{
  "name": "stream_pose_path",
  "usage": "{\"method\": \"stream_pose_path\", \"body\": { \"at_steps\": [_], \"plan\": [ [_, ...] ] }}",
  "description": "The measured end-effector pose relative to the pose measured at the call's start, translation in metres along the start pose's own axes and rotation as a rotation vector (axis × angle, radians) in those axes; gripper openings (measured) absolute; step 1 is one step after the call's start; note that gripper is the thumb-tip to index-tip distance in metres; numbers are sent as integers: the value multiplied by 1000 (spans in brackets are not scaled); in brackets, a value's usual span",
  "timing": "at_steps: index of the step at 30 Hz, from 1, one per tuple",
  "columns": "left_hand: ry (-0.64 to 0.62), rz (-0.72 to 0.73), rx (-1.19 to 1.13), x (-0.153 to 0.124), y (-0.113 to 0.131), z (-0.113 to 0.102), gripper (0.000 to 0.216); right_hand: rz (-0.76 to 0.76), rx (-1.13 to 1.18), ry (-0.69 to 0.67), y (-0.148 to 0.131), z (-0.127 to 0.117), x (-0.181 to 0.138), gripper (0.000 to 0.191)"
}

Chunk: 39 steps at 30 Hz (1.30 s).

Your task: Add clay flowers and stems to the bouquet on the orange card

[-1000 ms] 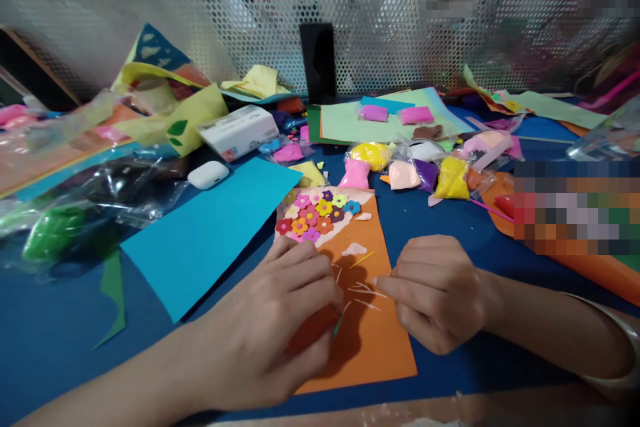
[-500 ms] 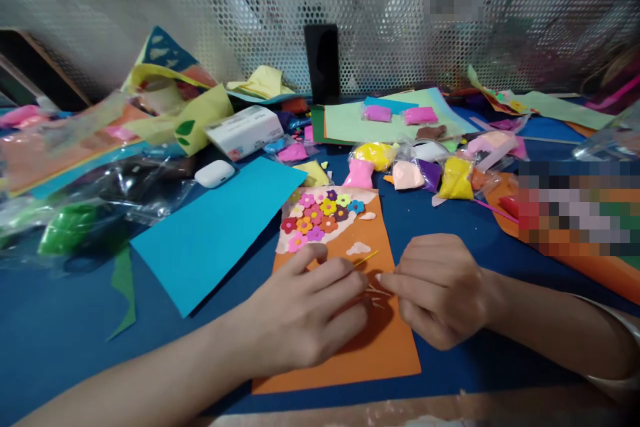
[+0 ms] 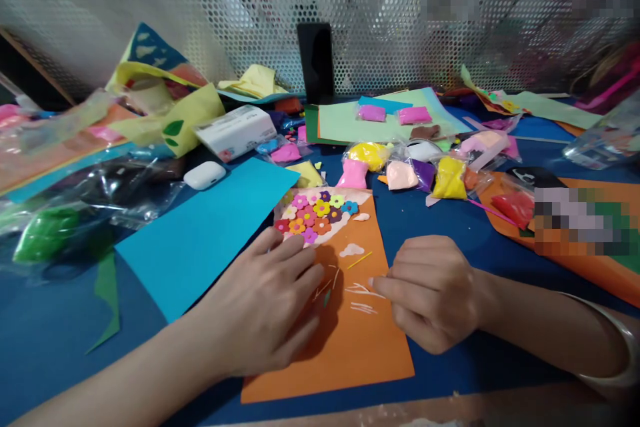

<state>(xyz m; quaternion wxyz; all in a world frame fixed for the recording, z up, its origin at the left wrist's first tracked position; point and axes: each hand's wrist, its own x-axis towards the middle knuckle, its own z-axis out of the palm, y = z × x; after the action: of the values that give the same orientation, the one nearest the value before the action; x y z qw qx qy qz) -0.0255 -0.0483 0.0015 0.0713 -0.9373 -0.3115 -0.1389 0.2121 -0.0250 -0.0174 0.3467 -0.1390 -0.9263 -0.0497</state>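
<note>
An orange sheet [image 3: 350, 360] lies in front of me, with a cluster of colourful clay flowers [image 3: 320, 210] on a pale patch near its top. Below them are a white clay cloud [image 3: 351, 250], a thin yellow strip [image 3: 360, 260] and fine pale strands [image 3: 364, 307]. My left hand [image 3: 273, 307] is over the sheet's left side, fingers curled close under the flowers; its fingertips and anything in them are hidden. At the right edge my right hand [image 3: 435, 293] is closed in a pinch, its tip beside the pale strands. I cannot make out what it holds.
A blue sheet [image 3: 210, 240] lies to the left, with a white earbud case [image 3: 205, 175] beyond it. Bagged clay, such as a yellow packet [image 3: 450, 177], lies behind. A black phone [image 3: 316, 63] leans on the perforated metal screen [image 3: 370, 7]. Bagged green clay [image 3: 47, 233] sits far left.
My left hand has drawn back to the left, away from the yellow strip, uncovering the strip and more pale strands. My right hand keeps its pinch. The view has shifted slightly.
</note>
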Motion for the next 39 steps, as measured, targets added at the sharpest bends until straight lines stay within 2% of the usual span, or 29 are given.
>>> {"method": "stream_pose_path", "body": {
  "at_steps": [4, 12, 19, 25, 31, 39],
  "plan": [
    [4, -23, 89, 2, 7, 11, 24, -3, 1, 0, 0, 0, 0, 27],
    [2, -37, 227, 4, 18, 15, 27, 5, -14, -5, 0, 1, -2, 24],
    [11, 19, 190, 7, 13, 14, 27, 1, -18, 3, 0, 1, -2, 25],
    [-37, 58, 111, 4, 1, 17, 20, -6, -6, 12, 0, 2, -2, 26],
    [-23, 17, 240, 3, 7, 16, 15, -10, 1, 17, 0, 2, -2, 24],
    [-130, 31, 275, 5, 16, 15, 13, -6, 0, 12, 1, 3, -2, 25]
  ]
}}
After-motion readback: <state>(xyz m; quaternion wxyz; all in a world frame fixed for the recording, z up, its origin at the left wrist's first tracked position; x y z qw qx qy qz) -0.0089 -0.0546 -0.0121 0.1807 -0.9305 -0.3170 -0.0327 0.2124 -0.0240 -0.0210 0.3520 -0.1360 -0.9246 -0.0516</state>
